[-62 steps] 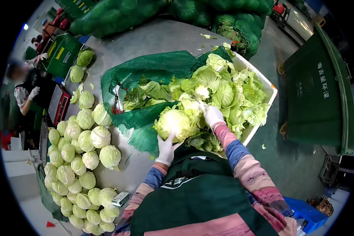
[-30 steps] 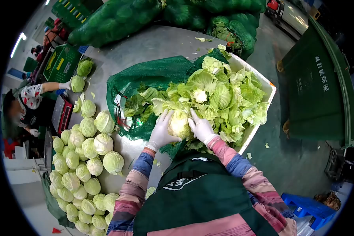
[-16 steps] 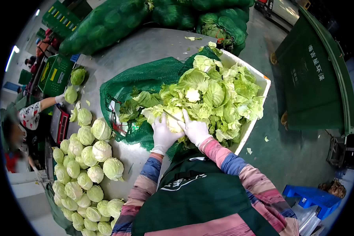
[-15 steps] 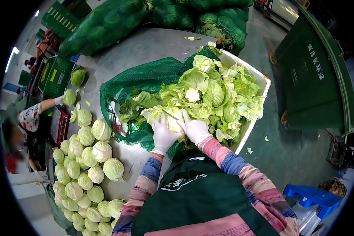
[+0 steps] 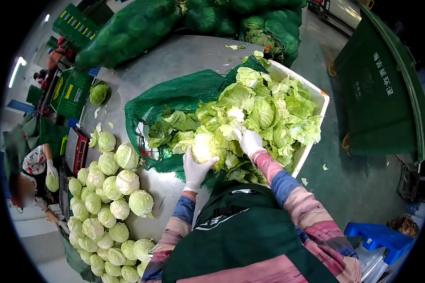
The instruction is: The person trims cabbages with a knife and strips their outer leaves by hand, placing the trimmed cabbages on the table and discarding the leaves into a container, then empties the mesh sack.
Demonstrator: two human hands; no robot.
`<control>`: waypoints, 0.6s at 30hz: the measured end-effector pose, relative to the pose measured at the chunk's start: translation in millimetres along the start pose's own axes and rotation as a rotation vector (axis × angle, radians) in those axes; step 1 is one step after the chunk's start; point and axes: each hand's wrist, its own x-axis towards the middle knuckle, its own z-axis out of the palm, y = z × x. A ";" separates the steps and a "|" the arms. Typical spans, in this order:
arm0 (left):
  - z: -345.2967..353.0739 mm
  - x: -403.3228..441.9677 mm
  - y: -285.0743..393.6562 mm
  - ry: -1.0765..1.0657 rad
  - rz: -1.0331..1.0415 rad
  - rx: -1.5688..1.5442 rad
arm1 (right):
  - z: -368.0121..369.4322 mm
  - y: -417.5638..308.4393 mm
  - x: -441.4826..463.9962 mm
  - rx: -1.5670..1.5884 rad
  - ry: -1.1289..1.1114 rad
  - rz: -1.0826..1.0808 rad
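My left hand [image 5: 198, 169], in a white glove, is wrapped round the lower left of a pale cabbage head [image 5: 208, 145]. To its right, my gloved right hand [image 5: 250, 142] has its fingers closed at a loose pale cabbage leaf [image 5: 232, 129], apart from the head. No knife blade shows now; the right palm is hidden. Around both hands lie trimmed cabbage leaves [image 5: 262, 113], heaped over a white box [image 5: 310, 150]. A green mesh bag [image 5: 174, 90] is spread on the metal table [image 5: 165, 186] beyond my left hand.
Several trimmed cabbages [image 5: 107, 191] are piled to my left. Full mesh sacks [image 5: 132, 33] line the table's far edge. A large green bin [image 5: 382, 89] stands at right, and a blue pallet [image 5: 380, 238] at lower right. A co-worker [image 5: 33, 162] holds a cabbage at left.
The knife blade seen at the cabbage is out of sight. My right hand has moved right, off the head, with a leaf; my left hand still holds the head, its cut base turned left.
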 end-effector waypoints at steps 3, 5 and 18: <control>5.7 0.1 8.7 -0.005 -0.011 0.094 | -29.3 -41.1 -26.9 0.259 -0.165 0.066; 9.4 -0.3 9.4 -0.008 0.015 0.151 | -9.5 -48.1 -43.4 0.230 -0.030 -0.040; -22.8 25.2 -34.5 -0.274 -0.005 -0.276 | 11.5 33.2 -26.2 0.254 0.030 0.205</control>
